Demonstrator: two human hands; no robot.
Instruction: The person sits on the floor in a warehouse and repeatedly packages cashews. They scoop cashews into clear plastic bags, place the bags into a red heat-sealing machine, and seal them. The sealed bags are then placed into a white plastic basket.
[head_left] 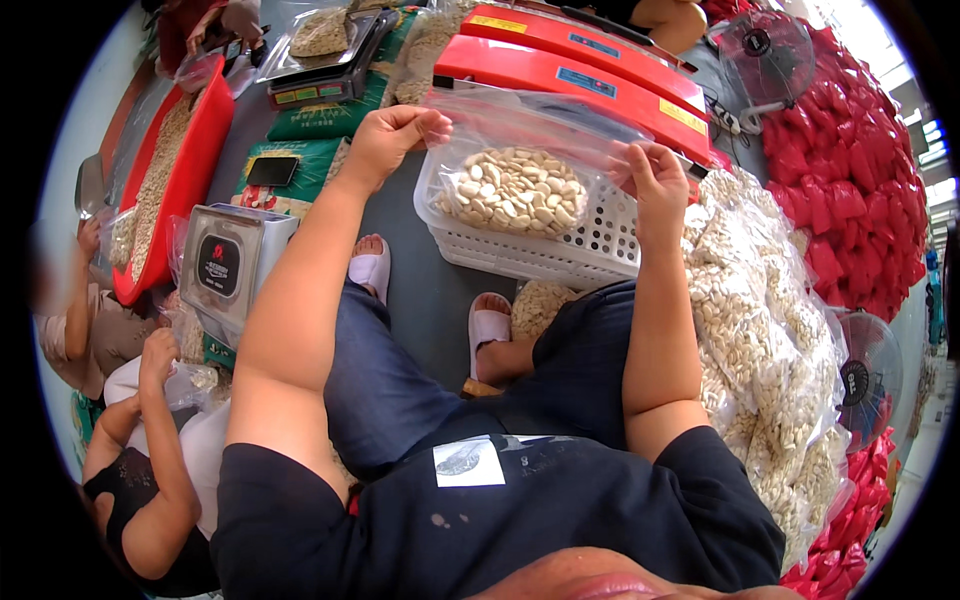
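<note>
Stretched between my two hands is a clear plastic bag (520,192) with flat white beans in its lower part. My left hand (400,138) pinches the bag's top left corner. The top right corner is pinched in the fingers of my right hand (652,190). The bag's filled part lies on a white perforated plastic basket (520,256) in front of my knees. Just beyond it stand two long red bag sealers (575,85), side by side; the bag's upper edge hangs close to the nearer one, and I cannot tell whether they touch.
Filled bean bags (765,350) pile up at my right, with red packets (850,170) and two fans (765,58) beyond. On the left are a scale (325,88), green sacks (318,122), a phone (272,171), a boxy device (225,262) and a red trough (205,130). Co-workers (150,470) sit there.
</note>
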